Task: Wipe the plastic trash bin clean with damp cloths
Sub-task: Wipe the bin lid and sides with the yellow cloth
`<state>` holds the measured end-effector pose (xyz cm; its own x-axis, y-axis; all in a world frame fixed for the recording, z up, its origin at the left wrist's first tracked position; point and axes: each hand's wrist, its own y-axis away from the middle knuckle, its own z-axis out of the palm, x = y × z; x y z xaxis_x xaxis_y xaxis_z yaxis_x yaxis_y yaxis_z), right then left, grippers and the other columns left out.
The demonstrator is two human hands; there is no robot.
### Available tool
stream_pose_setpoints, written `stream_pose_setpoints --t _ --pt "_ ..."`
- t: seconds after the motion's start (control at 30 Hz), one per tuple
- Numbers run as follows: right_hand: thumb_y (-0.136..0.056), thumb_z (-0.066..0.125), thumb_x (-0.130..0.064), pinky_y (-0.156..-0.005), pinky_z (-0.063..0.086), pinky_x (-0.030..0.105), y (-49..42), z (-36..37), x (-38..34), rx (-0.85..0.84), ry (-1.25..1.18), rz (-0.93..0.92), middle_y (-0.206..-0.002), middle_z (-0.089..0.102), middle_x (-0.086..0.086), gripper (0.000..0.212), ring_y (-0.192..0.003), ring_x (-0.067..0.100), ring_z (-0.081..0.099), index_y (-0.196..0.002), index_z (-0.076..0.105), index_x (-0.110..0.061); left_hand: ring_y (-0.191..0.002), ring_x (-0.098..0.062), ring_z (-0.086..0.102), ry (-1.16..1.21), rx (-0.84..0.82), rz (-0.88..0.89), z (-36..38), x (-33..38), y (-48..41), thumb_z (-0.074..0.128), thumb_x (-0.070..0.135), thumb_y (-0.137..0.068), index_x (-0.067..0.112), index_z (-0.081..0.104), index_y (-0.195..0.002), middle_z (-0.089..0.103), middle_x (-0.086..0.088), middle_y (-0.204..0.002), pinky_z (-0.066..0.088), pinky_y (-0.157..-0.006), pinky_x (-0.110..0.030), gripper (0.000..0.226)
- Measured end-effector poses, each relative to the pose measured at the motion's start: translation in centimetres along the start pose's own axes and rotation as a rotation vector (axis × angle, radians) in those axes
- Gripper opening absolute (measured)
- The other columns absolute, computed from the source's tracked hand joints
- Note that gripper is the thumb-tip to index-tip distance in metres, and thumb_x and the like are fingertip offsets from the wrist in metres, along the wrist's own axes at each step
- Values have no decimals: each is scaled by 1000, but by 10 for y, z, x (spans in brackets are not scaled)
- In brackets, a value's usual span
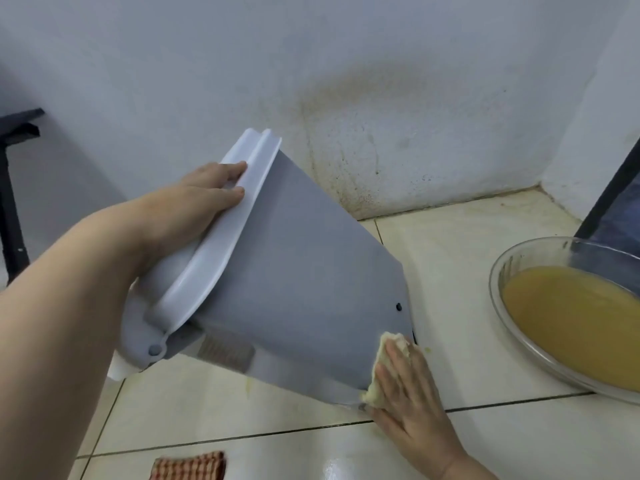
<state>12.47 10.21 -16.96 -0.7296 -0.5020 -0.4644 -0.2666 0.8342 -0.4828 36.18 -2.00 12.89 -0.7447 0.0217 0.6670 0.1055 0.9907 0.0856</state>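
Observation:
A grey plastic trash bin (298, 271) with a white lid (221, 237) is tilted over on the tiled floor, its base down at the right. My left hand (204, 195) lies on the lid near the top, fingers straight across its rim. My right hand (412, 393) presses a pale yellow cloth (384, 368) flat against the bin's bottom end, fingers extended. Only the edges of the cloth show around my fingers.
A clear glass bowl (526, 344) of murky yellow-brown water sits on the floor at the right. A checked red-brown cloth (190, 465) lies at the bottom edge. The stained white wall (381, 133) is close behind. Dark furniture legs (10, 202) stand at far left and a dark leg (613, 188) at far right.

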Motion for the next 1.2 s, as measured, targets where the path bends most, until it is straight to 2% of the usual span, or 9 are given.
stream_pose_setpoints --t 0.13,0.33,0.47,0.63,0.73,0.83,0.93,1.07,1.2 --pt "-93 40 -49 -102 32 54 -54 -12 -47 58 -4 -15 -152 33 4 57 -139 35 29 -144 27 -27 -132 -5 32 -25 17 12 -3 -3 -1 43 28 -97 42 38 -138 32 20 -145 20 -115 -32 43" --pt "-93 22 -60 -114 14 52 -143 -33 -143 112 -186 78 -157 18 -9 61 -146 27 13 -148 15 -35 -140 -3 22 -99 -10 89 -4 -12 -13 47 32 -95 50 38 -134 25 19 -152 11 -119 -37 43" --pt "-92 14 -63 -116 -8 31 -136 -33 -95 27 -334 14 -157 4 -19 53 -146 9 -5 -142 3 -51 -136 10 21 -62 -76 116 -8 -16 -20 49 58 -78 64 46 -117 27 33 -146 13 -118 -34 39" --pt "-103 15 -24 -118 -6 30 -79 -7 13 -148 -311 327 -155 -12 -8 43 -145 8 -13 -139 -6 -31 -114 27 38 112 -69 181 -16 -21 -18 55 82 -61 73 38 -117 39 50 -126 32 -93 -24 59" --pt "-101 17 -30 -115 -13 25 -77 -4 15 -141 -404 598 -151 -19 -21 46 -140 -2 -19 -135 -12 -41 -114 34 28 -6 -53 237 -6 -20 -33 51 79 -62 77 35 -113 33 56 -124 28 -100 -24 53" --pt "-101 17 -41 -110 -18 15 -120 -18 -22 -22 -382 398 -149 -17 -23 42 -140 -1 -20 -134 -9 -43 -116 34 24 -101 -65 265 -7 -19 -49 48 73 -64 83 34 -102 30 60 -119 18 -111 -27 42" --pt "-89 7 -60 -112 -19 24 -185 -40 -70 70 -432 170 -146 -20 -34 49 -139 -2 -23 -132 -14 -54 -125 27 22 -144 -64 268 -13 -24 -61 46 73 -63 83 32 -104 27 60 -121 16 -110 -24 45" --pt "-94 15 -57 -116 -9 32 -197 -40 -64 137 -502 41 -153 -8 -28 50 -144 2 -12 -139 -6 -53 -120 27 27 -101 -54 263 -7 -17 -59 48 68 -58 86 33 -96 28 61 -114 20 -102 -14 45" --pt "-103 27 -30 -117 -8 24 -108 0 16 -24 -512 353 -151 -11 -21 47 -144 4 -14 -140 -1 -39 -107 38 28 -6 -60 297 3 -3 -47 51 65 -55 82 41 -95 34 57 -117 29 -88 -2 45"
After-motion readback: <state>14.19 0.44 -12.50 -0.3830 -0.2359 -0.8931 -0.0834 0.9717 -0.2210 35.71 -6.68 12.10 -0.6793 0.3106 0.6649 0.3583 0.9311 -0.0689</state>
